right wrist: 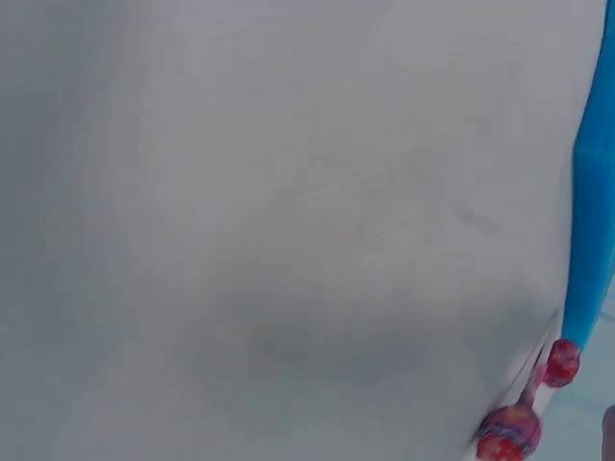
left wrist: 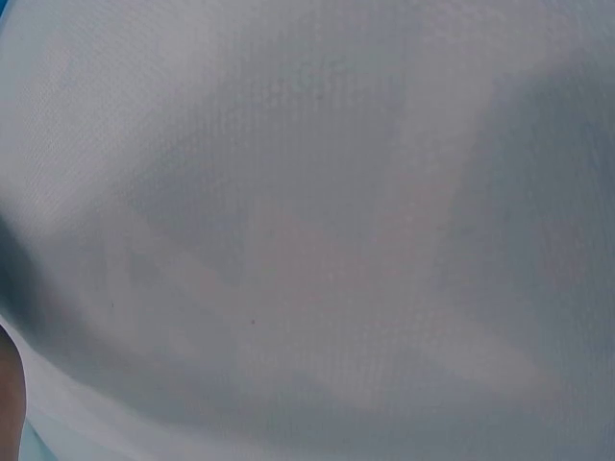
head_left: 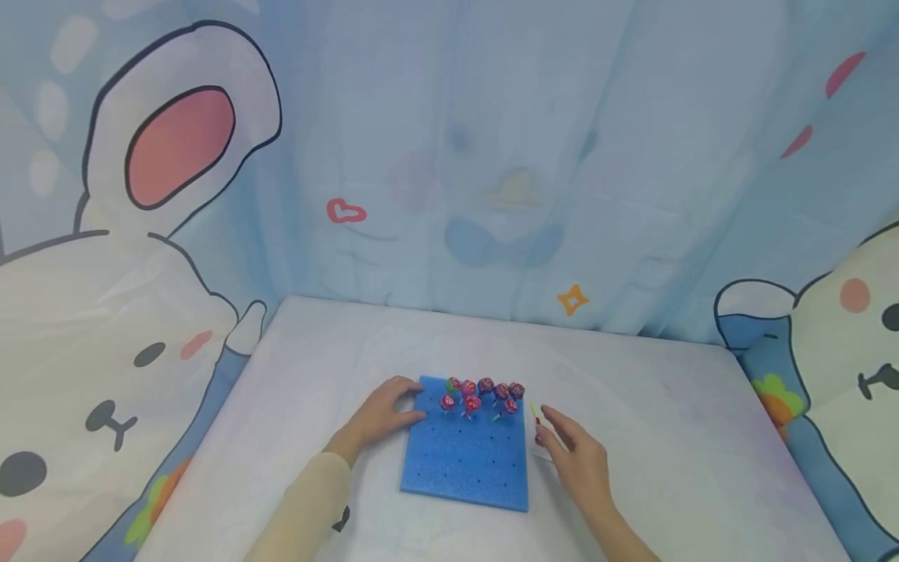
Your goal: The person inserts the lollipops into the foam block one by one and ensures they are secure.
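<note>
A blue foam board (head_left: 465,460) with rows of small holes lies on the table. Several wrapped lollipops (head_left: 472,403) stand in its far part, sticks down. At the board's left edge my left hand (head_left: 379,410) touches it with thumb and fingers spread apart. Just off the right edge, my right hand (head_left: 577,460) reaches over more lollipops (right wrist: 511,429), one with a yellow-green stick. Thumb and forefinger stand apart around them; no firm grip shows. Only a fingertip (right wrist: 609,434) enters the right wrist view. The left wrist view holds mostly white cloth.
A small white flat thing (head_left: 544,453), partly hidden by the right hand, lies under the loose lollipops. White cloth covers the table (head_left: 632,390). A light blue curtain (head_left: 492,156) with cartoon prints hangs behind and at both sides.
</note>
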Available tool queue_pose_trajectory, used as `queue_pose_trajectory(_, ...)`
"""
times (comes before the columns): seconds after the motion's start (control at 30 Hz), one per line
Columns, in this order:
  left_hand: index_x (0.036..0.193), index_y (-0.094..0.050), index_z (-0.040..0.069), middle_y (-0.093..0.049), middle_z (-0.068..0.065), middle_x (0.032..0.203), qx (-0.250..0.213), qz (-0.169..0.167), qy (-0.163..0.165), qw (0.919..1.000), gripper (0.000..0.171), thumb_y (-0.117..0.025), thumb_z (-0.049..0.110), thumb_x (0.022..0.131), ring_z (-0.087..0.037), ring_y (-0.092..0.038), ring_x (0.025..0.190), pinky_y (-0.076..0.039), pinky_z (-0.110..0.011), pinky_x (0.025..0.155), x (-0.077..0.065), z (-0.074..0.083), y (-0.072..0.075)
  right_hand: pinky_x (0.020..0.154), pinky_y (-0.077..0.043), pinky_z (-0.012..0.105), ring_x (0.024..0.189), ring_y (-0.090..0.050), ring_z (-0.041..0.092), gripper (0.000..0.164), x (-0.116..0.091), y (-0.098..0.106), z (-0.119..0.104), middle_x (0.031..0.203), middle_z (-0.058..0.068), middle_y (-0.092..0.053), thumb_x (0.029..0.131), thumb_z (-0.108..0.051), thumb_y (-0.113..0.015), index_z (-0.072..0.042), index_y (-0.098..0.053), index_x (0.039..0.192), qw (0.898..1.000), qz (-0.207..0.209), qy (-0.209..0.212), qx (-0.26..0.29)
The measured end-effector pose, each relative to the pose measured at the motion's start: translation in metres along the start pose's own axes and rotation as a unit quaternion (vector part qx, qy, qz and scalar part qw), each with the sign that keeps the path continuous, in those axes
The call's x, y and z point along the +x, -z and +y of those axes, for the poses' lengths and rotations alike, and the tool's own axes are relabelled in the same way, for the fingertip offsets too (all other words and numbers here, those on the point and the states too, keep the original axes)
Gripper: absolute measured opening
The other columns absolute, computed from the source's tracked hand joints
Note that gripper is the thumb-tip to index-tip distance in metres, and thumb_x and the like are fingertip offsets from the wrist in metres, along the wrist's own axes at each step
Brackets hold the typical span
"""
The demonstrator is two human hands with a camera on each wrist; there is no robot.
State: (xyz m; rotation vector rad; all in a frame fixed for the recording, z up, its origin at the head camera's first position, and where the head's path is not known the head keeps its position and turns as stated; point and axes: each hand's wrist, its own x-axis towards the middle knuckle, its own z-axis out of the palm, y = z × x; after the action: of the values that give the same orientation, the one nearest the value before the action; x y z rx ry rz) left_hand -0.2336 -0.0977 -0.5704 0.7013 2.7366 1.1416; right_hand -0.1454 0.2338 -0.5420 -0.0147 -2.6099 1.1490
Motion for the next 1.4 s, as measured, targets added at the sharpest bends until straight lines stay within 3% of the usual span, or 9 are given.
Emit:
queue_pose_trajectory(0.27, 0.132, -0.058, 0.013, -0.057, -0.005, 0.132, 0.001, -0.001, -0.002, 1.0, 0.05, -0.07, 0.037, 0.09, -0.024, -0.047, 0.13, -0.037, -0.043, 0.112, 0.001, 0.0, 0.0, 0.096, -0.049, 0.045, 0.123, -0.055, 0.037, 0.047, -0.006, 0.015, 0.017, 0.138, 0.019, -0.054, 0.096, -0.02, -0.065, -0.004, -0.053, 0.138, 0.996, -0.054, -0.042, -0.055)
queue_pose_trajectory(0.47, 0.133, -0.057, 0.015, -0.056, -0.003, 0.134, 0.003, -0.005, 0.006, 1.0, 0.051, -0.07, 0.039, 0.09, -0.023, -0.046, 0.131, -0.036, -0.041, 0.112, 0.002, -0.002, -0.001, 0.099, -0.047, 0.053, 0.122, -0.054, 0.041, 0.053, -0.011, 0.026, 0.03, 0.141, 0.022, -0.049, 0.095, -0.02, -0.065, -0.002, -0.048, 0.142, 0.987, -0.096, -0.068, -0.109)
queue_pose_trajectory(0.73, 0.134, -0.057, 0.014, -0.056, -0.004, 0.134, -0.003, -0.007, 0.007, 0.9999, 0.051, -0.07, 0.038, 0.09, -0.024, -0.046, 0.131, -0.036, -0.043, 0.112, 0.002, -0.001, 0.0, 0.098, -0.046, 0.055, 0.126, -0.049, 0.043, 0.054, -0.017, 0.032, 0.046, 0.139, 0.024, -0.052, 0.093, -0.02, -0.068, 0.002, -0.05, 0.138, 0.975, -0.145, -0.096, -0.139)
queue_pose_trajectory(1.0, 0.134, -0.057, 0.015, -0.056, -0.003, 0.134, -0.002, -0.003, 0.004, 1.0, 0.051, -0.07, 0.039, 0.09, -0.022, -0.047, 0.131, -0.037, -0.042, 0.112, 0.002, -0.002, -0.001, 0.099, -0.046, 0.055, 0.125, -0.051, 0.041, 0.047, -0.025, 0.031, 0.056, 0.131, 0.023, -0.058, 0.088, -0.011, -0.072, 0.003, -0.057, 0.131, 0.977, -0.143, -0.06, -0.148)
queue_pose_trajectory(1.4, 0.134, -0.056, 0.015, -0.056, -0.004, 0.134, -0.001, -0.008, 0.011, 0.9999, 0.052, -0.069, 0.039, 0.09, -0.023, -0.047, 0.131, -0.037, -0.043, 0.112, 0.001, -0.001, 0.0, 0.097, -0.047, 0.057, 0.122, -0.053, 0.042, 0.045, -0.024, 0.027, 0.06, 0.127, 0.022, -0.061, 0.087, -0.012, -0.074, 0.003, -0.06, 0.127, 0.97, -0.148, -0.068, -0.178)
